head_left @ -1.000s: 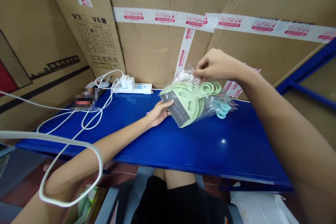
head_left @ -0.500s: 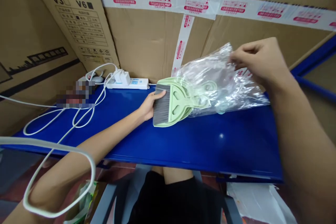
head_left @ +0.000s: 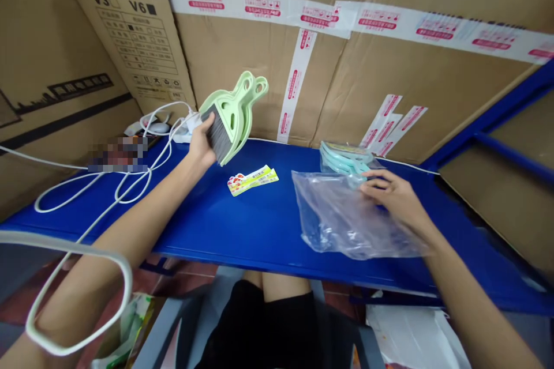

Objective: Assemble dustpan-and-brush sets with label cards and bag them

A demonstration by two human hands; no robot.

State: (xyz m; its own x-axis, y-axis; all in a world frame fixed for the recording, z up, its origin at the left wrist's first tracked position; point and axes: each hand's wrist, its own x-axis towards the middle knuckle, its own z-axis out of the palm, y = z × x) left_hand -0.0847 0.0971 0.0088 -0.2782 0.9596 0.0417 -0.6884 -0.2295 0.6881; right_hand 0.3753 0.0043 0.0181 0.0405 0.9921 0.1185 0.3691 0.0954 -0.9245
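My left hand (head_left: 203,144) is closed around the bristle end of a light green dustpan and brush set (head_left: 240,106). The brush, with grey bristles, is nested in the dustpan, and both handles point up and right, above the table. My right hand (head_left: 387,193) pinches an emptied clear plastic bag (head_left: 333,213) over the right part of the table. Just behind those fingers lies a pale blue dustpan and brush set (head_left: 344,158), in clear wrapping. A printed yellow and white card (head_left: 255,179) rests flat between the hands.
A blue table (head_left: 208,225) stands against large cardboard boxes (head_left: 242,52). White cables (head_left: 125,190) loop over its left side, near a power strip (head_left: 184,135) and a white mouse (head_left: 160,127). A blue metal frame bar (head_left: 489,109) slants at the right.
The green set has come out of the plastic bag and moved left and up with my left hand. My right hand has lowered with the bag. The card and blue set are now visible.
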